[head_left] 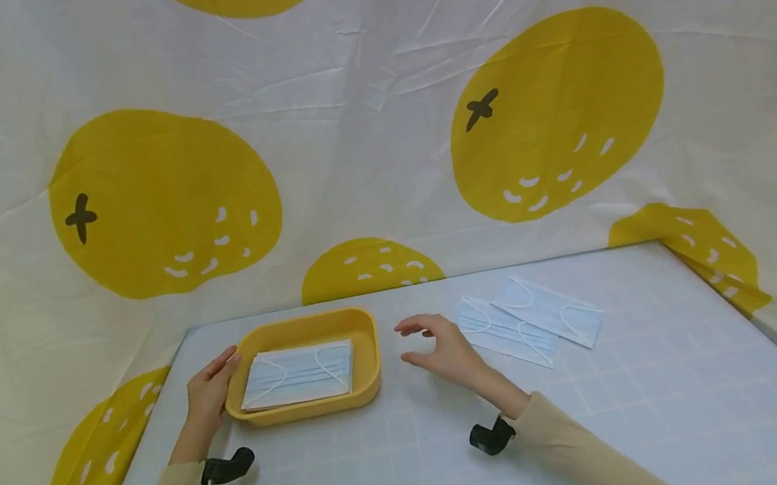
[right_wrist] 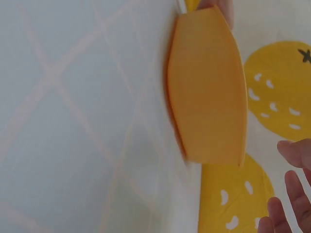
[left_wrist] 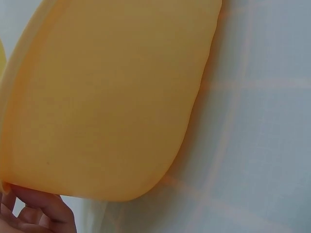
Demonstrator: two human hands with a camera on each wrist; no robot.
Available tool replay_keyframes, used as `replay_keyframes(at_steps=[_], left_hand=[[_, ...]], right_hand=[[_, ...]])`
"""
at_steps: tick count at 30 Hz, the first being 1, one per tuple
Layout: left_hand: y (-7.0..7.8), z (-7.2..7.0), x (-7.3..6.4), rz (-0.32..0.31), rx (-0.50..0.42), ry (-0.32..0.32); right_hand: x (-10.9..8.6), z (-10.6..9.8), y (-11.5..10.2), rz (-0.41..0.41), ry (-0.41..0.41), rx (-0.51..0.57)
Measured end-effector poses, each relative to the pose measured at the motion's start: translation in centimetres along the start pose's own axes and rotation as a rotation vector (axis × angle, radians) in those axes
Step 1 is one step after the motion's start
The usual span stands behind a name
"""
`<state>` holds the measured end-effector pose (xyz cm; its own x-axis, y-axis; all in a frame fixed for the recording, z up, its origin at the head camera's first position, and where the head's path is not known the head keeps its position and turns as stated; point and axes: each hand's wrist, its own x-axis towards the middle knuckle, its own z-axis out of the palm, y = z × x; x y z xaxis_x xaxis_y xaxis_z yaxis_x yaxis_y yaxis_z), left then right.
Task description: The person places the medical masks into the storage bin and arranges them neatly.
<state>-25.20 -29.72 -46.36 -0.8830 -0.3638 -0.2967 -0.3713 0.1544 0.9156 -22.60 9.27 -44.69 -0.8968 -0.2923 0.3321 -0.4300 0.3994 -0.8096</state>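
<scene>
A yellow tray stands at the left of the table, with a stack of blue face masks lying inside it. My left hand holds the tray by its left end; the left wrist view shows the fingers at the edge of the tray wall. To the right of the tray, my right hand hovers with thumb and fingers spread apart and nothing between them. Just past that hand, a pleated face mask lies partly under another face mask.
A pale checked cloth covers the table. Behind it hangs a white curtain printed with yellow fruit. A black wrist camera sits on the left wrist and another black camera on the right.
</scene>
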Motion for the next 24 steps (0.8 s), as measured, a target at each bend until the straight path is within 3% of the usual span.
replay_keyframes(at_steps=[14,24], left_hand=[[0.0,-0.2,-0.1,0.016,0.021,-0.005],[0.1,-0.2,-0.1,0.019,0.015,-0.007]], right_hand=[[-1.6,-4.9,3.0,-0.016,0.15,-0.097],[-3.2,-8.3,4.8,0.013,0.151,-0.168]])
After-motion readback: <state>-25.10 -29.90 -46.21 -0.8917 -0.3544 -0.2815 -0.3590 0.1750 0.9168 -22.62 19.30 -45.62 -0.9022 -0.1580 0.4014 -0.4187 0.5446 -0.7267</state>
